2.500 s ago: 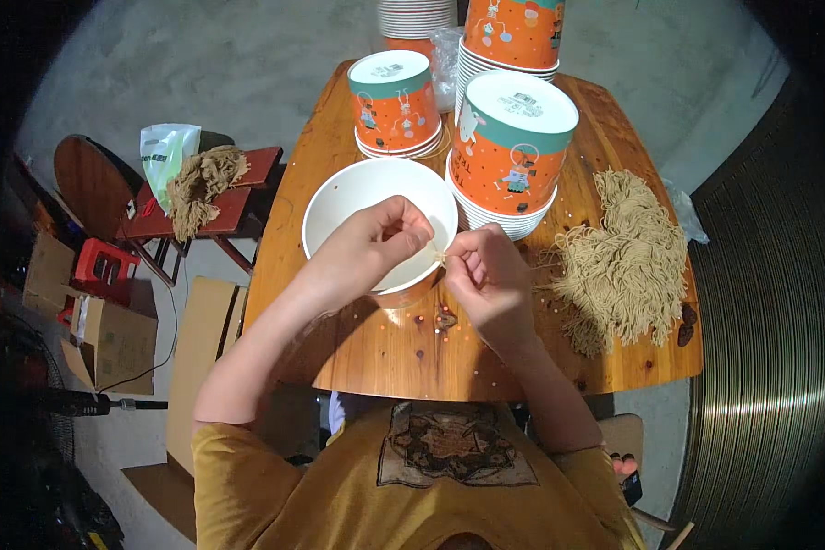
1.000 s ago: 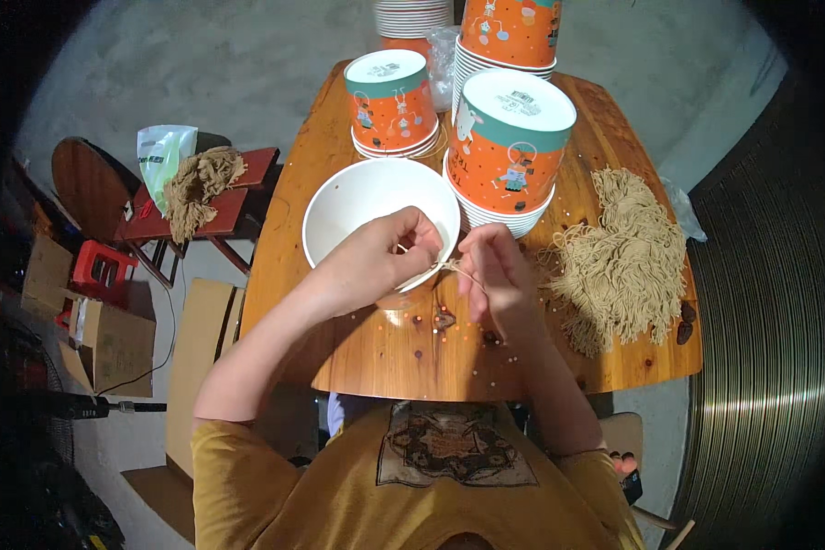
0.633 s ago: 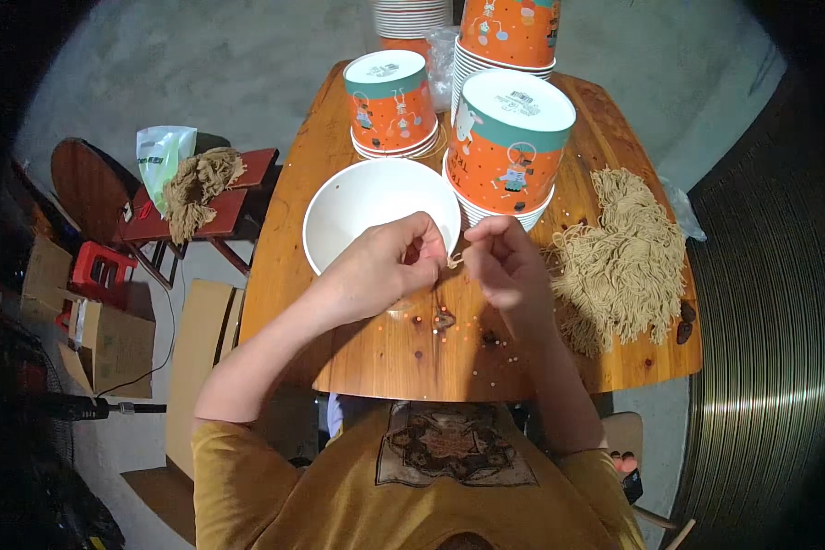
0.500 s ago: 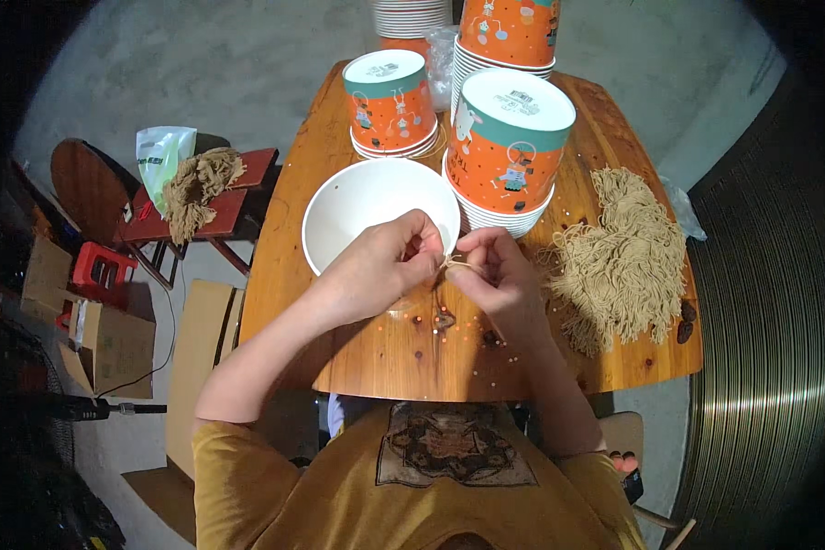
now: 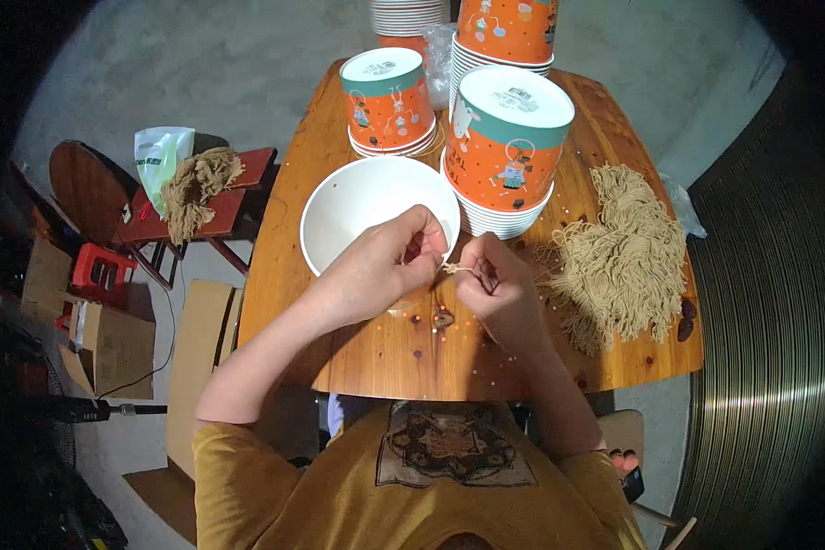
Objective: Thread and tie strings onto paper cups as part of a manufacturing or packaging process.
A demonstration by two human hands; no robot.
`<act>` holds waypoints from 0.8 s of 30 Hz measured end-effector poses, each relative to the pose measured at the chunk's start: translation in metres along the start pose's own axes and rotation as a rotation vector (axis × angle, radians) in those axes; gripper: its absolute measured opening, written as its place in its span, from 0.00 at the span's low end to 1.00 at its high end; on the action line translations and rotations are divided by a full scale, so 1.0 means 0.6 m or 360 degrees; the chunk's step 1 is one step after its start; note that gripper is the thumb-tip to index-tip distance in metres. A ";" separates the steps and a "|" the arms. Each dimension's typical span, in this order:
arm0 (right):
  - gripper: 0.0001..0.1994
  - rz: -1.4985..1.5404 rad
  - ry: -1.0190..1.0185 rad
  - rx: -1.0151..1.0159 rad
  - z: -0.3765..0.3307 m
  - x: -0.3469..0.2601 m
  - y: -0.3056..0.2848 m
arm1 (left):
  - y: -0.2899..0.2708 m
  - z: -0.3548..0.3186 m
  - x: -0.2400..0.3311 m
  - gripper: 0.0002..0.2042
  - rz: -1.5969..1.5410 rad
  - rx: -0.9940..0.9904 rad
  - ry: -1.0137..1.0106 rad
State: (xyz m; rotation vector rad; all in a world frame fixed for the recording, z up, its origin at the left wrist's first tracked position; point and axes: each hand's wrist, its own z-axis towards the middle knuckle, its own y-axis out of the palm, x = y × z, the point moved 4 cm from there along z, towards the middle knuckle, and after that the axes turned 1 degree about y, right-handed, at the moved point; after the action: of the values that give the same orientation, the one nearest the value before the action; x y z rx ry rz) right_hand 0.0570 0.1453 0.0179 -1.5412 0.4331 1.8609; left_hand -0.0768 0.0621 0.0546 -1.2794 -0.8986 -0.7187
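Note:
A short tan cord [image 5: 455, 269] with a small knot or loop runs between my two hands. My left hand [image 5: 385, 266] is closed in a pinch at the cord's left end, in front of the white bucket's right rim. Its fingertips partly hide what they grip. My right hand [image 5: 497, 286] is closed with the cord between thumb and fingers. The white paper bucket [image 5: 332, 195] has its open mouth toward me, and a small hole shows near its upper left. To the right of my right hand lies a heap of tan cords [image 5: 621, 261].
Behind the hands stand upside-down stacks of orange and green paper buckets [image 5: 513, 151] and a smaller stack [image 5: 388, 105]. Small pale and orange dots lie on the wooden table [image 5: 376, 362]. More tan cords [image 5: 195, 188] lie on a red stool [image 5: 252, 174] at left.
My right hand has drawn slightly down with its fingers curling more tightly, and the knotted cord shows more plainly between the hands. My left hand stays nearly in place.

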 end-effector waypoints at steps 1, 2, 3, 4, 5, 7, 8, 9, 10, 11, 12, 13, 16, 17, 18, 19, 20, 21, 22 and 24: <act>0.05 0.0059 0.0077 -0.0052 0.001 0.002 -0.001 | 0.000 0.000 0.001 0.05 -0.0027 0.0039 0.0038; 0.05 0.0059 0.0076 -0.0052 0.003 0.003 -0.006 | 0.000 -0.001 0.002 0.05 -0.0026 0.0040 0.0039; 0.04 0.0200 0.0199 -0.0143 0.007 0.011 -0.008 | 0.000 -0.001 0.004 0.05 -0.0012 0.0039 0.0039; 0.03 0.0341 0.0321 -0.0235 0.008 0.017 -0.008 | -0.001 -0.002 0.005 0.05 0.0003 0.0039 0.0039; 0.03 0.0340 0.0321 -0.0233 0.009 0.019 -0.012 | 0.000 -0.001 0.004 0.05 0.0003 0.0037 0.0040; 0.03 0.0576 0.0474 -0.0268 0.008 0.027 -0.012 | 0.000 0.000 0.001 0.05 -0.0012 0.0048 0.0036; 0.03 0.0577 0.0475 -0.0269 0.007 0.030 -0.011 | 0.000 0.000 0.001 0.05 -0.0012 0.0048 0.0034; 0.03 0.0496 0.0411 -0.0232 0.005 0.030 -0.010 | 0.000 0.001 0.001 0.05 0.0019 0.0057 0.0060; 0.03 0.0415 0.0348 -0.0194 0.004 0.030 -0.009 | 0.000 0.002 0.001 0.05 0.0049 0.0065 0.0086; 0.03 0.0416 0.0349 -0.0195 0.003 0.027 -0.006 | 0.000 0.001 0.002 0.05 0.0049 0.0065 0.0085; 0.03 0.0396 0.0368 -0.0187 0.002 0.023 -0.002 | 0.000 0.000 0.004 0.04 0.0049 0.0066 0.0077; 0.03 0.0375 0.0387 -0.0178 0.001 0.021 0.000 | 0.000 -0.001 0.004 0.04 0.0048 0.0066 0.0069; 0.04 0.0341 0.0483 -0.0213 0.001 0.020 0.004 | 0.000 0.000 0.003 0.04 0.0037 0.0061 0.0056; 0.04 0.0341 0.0481 -0.0213 0.001 0.022 0.003 | -0.001 0.000 0.004 0.04 0.0038 0.0061 0.0058; 0.04 0.0371 0.0501 -0.0241 0.001 0.027 0.003 | -0.001 -0.001 0.007 0.05 0.0039 0.0061 0.0066; 0.04 0.0401 0.0520 -0.0270 0.000 0.031 0.003 | -0.002 -0.001 0.009 0.05 0.0039 0.0061 0.0075; 0.04 0.0401 0.0520 -0.0270 0.000 0.037 0.001 | -0.004 -0.002 0.009 0.05 0.0039 0.0061 0.0074; 0.04 0.0188 0.0370 -0.0244 0.001 0.037 -0.004 | -0.004 -0.002 0.008 0.04 0.0044 0.0024 0.0030; 0.04 -0.0026 0.0218 -0.0216 0.002 0.034 -0.007 | -0.004 -0.003 0.006 0.04 0.0049 -0.0014 -0.0013; 0.04 -0.0319 -0.0027 -0.0082 0.000 0.018 -0.010 | -0.004 -0.002 0.002 0.04 0.0056 -0.0019 -0.0017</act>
State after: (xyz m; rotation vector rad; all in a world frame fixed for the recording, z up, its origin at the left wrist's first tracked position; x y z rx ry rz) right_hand 0.0600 0.1527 0.0083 -1.5413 0.2158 1.7404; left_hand -0.0781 0.0604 0.0570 -1.3075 -0.8799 -0.6912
